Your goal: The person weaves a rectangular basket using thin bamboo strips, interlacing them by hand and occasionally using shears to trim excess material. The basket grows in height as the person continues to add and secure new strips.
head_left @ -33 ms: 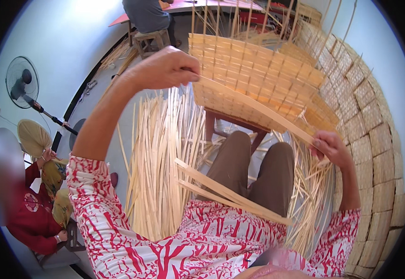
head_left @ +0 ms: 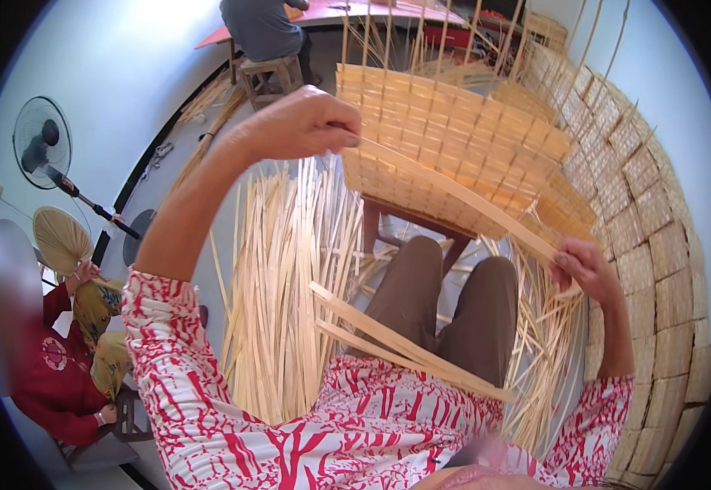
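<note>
A flat, pale bamboo strip (head_left: 460,194) stretches in a slight arc between my hands. My left hand (head_left: 310,122) pinches its upper left end, close to the left edge of a woven bamboo panel (head_left: 445,114). At its lower right end, my right hand (head_left: 586,268) grips the strip between thumb and fingers. The panel stands in front of me, with thin upright stakes rising out of its top edge. A few loose strips (head_left: 404,343) lie across my lap, over my brown trousers.
Long split strips (head_left: 286,286) cover the floor at left; more (head_left: 547,367) lie at right. A dark wooden stool (head_left: 372,220) is under the panel. Stacked woven pieces (head_left: 649,220) line the right wall. A fan (head_left: 42,143) and a seated person (head_left: 69,367) holding a hand fan are at left.
Both hands have shifted slightly to the right, still holding the strip. The whole view has moved a little too.
</note>
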`<state>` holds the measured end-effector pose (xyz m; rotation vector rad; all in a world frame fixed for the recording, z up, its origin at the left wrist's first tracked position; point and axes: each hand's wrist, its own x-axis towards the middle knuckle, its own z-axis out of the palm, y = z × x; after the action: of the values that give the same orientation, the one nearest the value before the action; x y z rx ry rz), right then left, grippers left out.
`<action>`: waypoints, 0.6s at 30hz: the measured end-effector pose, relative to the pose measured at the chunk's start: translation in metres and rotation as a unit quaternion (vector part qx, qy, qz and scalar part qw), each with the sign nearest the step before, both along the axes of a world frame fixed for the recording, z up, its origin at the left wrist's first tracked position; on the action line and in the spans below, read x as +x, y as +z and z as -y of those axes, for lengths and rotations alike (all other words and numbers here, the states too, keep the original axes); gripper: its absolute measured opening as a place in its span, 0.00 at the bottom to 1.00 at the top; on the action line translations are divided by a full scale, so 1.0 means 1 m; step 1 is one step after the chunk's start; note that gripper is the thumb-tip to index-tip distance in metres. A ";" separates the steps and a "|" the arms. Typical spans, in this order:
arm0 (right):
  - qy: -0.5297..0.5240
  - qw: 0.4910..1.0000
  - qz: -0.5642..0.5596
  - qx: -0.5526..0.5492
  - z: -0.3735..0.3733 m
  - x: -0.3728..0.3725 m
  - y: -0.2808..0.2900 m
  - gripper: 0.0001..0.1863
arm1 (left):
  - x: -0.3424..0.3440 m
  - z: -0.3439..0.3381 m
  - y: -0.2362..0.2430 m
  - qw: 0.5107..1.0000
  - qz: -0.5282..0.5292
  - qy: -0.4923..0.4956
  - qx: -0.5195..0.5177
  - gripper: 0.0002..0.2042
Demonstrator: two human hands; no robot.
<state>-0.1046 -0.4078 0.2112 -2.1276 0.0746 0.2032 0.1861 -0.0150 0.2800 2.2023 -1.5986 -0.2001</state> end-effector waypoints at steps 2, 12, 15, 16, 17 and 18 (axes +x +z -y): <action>-0.028 1.000 -0.005 -0.003 0.006 -0.017 0.005 0.12 | 0.008 0.009 0.000 1.000 -0.017 -0.006 -0.018 0.09; -0.226 0.914 0.337 -0.021 0.066 -0.063 -0.009 0.11 | 0.112 0.044 0.005 0.941 0.025 0.181 -0.286 0.19; -0.357 0.834 0.420 -0.008 0.092 -0.055 -0.016 0.11 | 0.110 0.084 0.008 0.945 -0.006 0.235 -0.228 0.40; -0.374 0.835 0.404 0.017 0.100 -0.042 -0.019 0.11 | 0.122 0.087 0.003 0.939 -0.030 0.248 -0.237 0.41; -0.395 0.832 0.387 0.039 0.108 -0.032 -0.019 0.11 | 0.134 0.093 -0.003 0.933 -0.057 0.256 -0.246 0.43; -0.385 0.851 0.354 0.048 0.113 -0.016 -0.019 0.11 | 0.134 0.090 0.004 0.936 0.000 0.243 -0.256 0.45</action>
<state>-0.1206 -0.5203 0.1924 -1.7874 0.4543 -1.0230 0.3197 -0.1049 0.2841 2.0786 -0.9124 0.3254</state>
